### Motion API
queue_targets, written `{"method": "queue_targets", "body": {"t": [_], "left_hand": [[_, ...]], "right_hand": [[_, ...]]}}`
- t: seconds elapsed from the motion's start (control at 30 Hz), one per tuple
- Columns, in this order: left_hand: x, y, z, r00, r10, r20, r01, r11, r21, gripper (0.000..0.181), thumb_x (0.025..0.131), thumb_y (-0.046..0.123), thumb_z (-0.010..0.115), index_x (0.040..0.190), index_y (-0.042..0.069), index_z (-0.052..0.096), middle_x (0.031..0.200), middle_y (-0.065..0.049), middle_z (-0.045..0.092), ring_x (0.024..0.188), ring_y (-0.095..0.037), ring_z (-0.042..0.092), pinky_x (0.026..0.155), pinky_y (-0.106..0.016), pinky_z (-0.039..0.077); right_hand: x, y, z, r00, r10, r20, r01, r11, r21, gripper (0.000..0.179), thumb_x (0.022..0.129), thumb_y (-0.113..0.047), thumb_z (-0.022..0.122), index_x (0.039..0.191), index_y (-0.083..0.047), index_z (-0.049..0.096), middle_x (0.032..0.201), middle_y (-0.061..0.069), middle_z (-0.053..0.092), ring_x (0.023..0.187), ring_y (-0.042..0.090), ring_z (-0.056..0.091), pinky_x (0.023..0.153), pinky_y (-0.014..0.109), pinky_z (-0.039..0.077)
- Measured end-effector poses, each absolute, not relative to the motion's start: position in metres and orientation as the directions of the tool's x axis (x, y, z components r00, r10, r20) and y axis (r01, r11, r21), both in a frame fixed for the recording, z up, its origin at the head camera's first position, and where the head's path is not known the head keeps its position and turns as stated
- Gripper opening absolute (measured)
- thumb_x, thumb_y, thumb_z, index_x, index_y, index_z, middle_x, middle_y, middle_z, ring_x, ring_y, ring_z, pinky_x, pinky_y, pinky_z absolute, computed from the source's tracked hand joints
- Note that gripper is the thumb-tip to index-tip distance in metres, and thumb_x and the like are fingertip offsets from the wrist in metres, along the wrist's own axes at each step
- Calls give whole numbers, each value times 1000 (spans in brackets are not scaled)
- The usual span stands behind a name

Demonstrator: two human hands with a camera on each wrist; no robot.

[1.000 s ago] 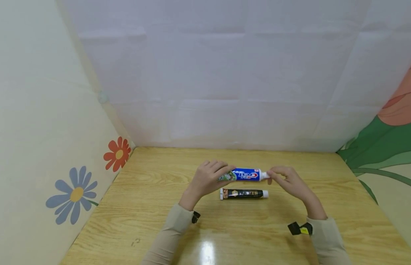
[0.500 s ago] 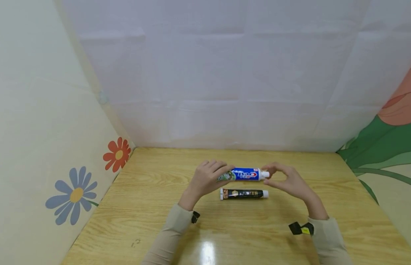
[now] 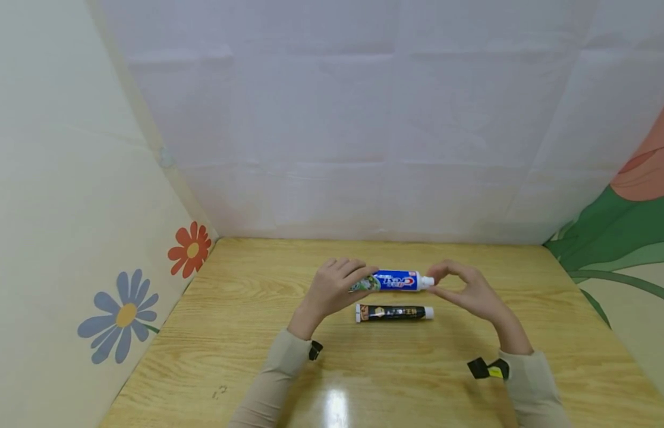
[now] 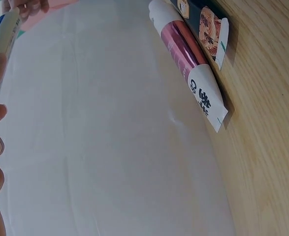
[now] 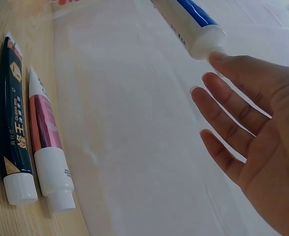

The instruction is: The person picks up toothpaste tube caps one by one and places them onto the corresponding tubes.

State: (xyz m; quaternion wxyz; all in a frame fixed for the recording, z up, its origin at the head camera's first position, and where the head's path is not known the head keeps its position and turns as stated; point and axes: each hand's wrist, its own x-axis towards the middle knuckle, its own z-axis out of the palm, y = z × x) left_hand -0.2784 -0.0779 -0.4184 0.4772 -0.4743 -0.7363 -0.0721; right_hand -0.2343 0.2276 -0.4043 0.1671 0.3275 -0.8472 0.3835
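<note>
My left hand point(image 3: 332, 289) grips a blue-and-white Crest toothpaste tube point(image 3: 398, 280) by its tail end, holding it level above the table. The white cap point(image 3: 427, 282) points right. At that cap, my right hand point(image 3: 473, 296) pinches with thumb and index finger; its other fingers point(image 5: 228, 120) are spread in the right wrist view. Nearer me lies a black toothpaste tube point(image 3: 397, 313) with a white cap. Beside it, both wrist views show a pink-and-white tube point(image 5: 48, 132), which the raised tube and left hand hide in the head view.
The wooden table point(image 3: 246, 368) reaches back to a white sheet point(image 3: 332, 119) hanging behind it. Painted flowers point(image 3: 123, 315) decorate the left wall, and a large plant mural point(image 3: 626, 238) covers part of the right one.
My right thumb and index finger came off the cap and parted around it, then closed on it again. The tube in my left hand stays nearly still.
</note>
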Motion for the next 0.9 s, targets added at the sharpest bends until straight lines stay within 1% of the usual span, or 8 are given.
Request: {"method": "queue_targets", "body": {"t": [0.07, 0.23, 0.37, 0.47, 0.63, 0.9], "left_hand": [[-279, -78, -419, -98, 629, 771, 770, 538, -342, 45, 77, 42, 73, 115, 21, 63, 97, 4, 65, 82, -10, 60, 62, -22, 47], [-279, -78, -420, -101, 628, 771, 776, 535, -334, 45, 77, 41, 73, 116, 21, 63, 97, 3, 65, 82, -10, 60, 62, -22, 47], [-279, -78, -421, -100, 627, 772, 780, 532, -330, 45, 77, 41, 73, 117, 21, 63, 98, 4, 65, 82, -9, 60, 63, -22, 47], [-280, -78, -422, -101, 627, 772, 781, 531, -329, 45, 77, 41, 72, 117, 21, 63, 98, 4, 65, 82, -9, 60, 63, -22, 47], [-279, -78, -421, -103, 629, 771, 777, 534, -332, 46, 77, 42, 72, 117, 21, 63, 98, 4, 65, 82, -9, 60, 62, -22, 46], [-279, -77, -421, -100, 629, 771, 774, 536, -337, 46, 77, 42, 73, 116, 21, 63, 97, 4, 65, 82, -9, 60, 62, -22, 47]], "right_hand": [[-235, 229, -406, -728, -429, 534, -685, 482, -547, 28, 80, -9, 72, 103, -22, 63, 95, -10, 64, 85, 5, 58, 82, 23, 46], [-234, 228, -405, -718, -434, 545, -696, 473, -540, 27, 80, -8, 72, 102, -21, 64, 94, -9, 64, 84, 6, 58, 81, 23, 45], [-223, 220, -390, -704, -433, 562, -709, 474, -522, 25, 78, -1, 71, 99, -13, 65, 91, -3, 65, 81, 11, 59, 78, 24, 46], [-215, 214, -379, -706, -432, 561, -707, 487, -513, 23, 77, 3, 71, 97, -7, 66, 88, 1, 66, 78, 14, 59, 78, 24, 45], [-215, 214, -379, -709, -434, 556, -703, 495, -510, 22, 77, 3, 70, 97, -7, 66, 86, 1, 66, 78, 11, 59, 78, 23, 44], [-215, 215, -379, -721, -433, 542, -691, 509, -513, 20, 79, 2, 69, 96, -7, 67, 85, -1, 66, 78, 8, 59, 80, 30, 45]]}}
